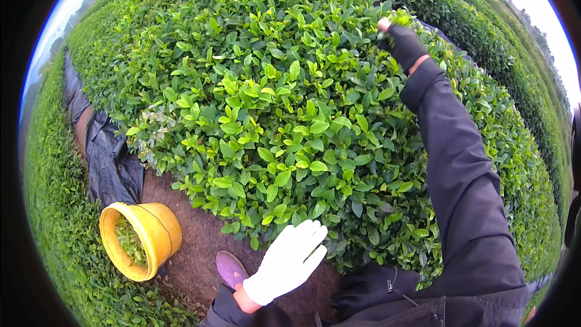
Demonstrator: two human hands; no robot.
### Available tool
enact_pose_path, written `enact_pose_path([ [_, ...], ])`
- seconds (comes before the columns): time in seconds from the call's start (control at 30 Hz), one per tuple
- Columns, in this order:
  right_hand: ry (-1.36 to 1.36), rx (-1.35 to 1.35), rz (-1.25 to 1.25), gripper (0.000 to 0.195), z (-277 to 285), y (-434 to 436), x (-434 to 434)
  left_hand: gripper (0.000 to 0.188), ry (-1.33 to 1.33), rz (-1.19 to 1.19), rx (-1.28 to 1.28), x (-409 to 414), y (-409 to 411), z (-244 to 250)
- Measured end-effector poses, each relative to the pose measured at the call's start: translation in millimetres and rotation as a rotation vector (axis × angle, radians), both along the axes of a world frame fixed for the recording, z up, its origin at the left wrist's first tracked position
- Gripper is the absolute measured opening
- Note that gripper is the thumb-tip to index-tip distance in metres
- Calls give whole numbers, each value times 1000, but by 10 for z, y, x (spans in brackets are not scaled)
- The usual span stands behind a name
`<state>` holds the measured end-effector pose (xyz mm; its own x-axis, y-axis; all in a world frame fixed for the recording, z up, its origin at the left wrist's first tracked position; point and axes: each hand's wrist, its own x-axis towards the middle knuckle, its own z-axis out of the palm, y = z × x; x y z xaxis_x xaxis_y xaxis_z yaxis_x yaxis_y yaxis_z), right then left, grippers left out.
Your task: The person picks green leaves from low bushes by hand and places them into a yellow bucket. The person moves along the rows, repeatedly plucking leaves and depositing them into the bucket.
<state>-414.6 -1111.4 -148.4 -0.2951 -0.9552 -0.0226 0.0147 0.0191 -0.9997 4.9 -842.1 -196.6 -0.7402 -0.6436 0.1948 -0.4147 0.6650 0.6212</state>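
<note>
A broad hedge of tea bushes (281, 113) with bright young leaves fills the middle of the view. My right hand (405, 44), in a black fingerless glove, reaches to its far right side. Some blurred green leaves (401, 18) show at its fingers and thumb, which look closed on them. My left hand (290, 259) wears a white glove and hovers by the near edge of the hedge, palm down. It holds nothing; its thumb stands apart from the fingers.
A yellow plastic bucket (168, 231), tilted towards the left, has picked green leaves (131, 243) inside. Black plastic sheeting (109, 159) lies along the soil path (199, 231). A purple shoe (230, 269) stands there. Further hedge rows (504, 50) run on both sides.
</note>
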Motion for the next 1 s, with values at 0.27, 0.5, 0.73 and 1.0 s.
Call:
enact_pose_path([
  [0.27, 33, 64, 76, 18, 271, 519, -229, 35, 41, -34, -8, -78, 30, 60],
  [0.5, 630, 206, -144, 36, 274, 319, 32, 35, 32, -28, 26, -68, 37, 67],
  [0.73, 1898, 436, 337, 39, -28, -124, -142, 36, 28, 34, 30, -93, -24, 63],
  [1.0, 2326, 306, 843, 24, -128, -129, -299, 37, 27, 12, 36, -73, -26, 37],
])
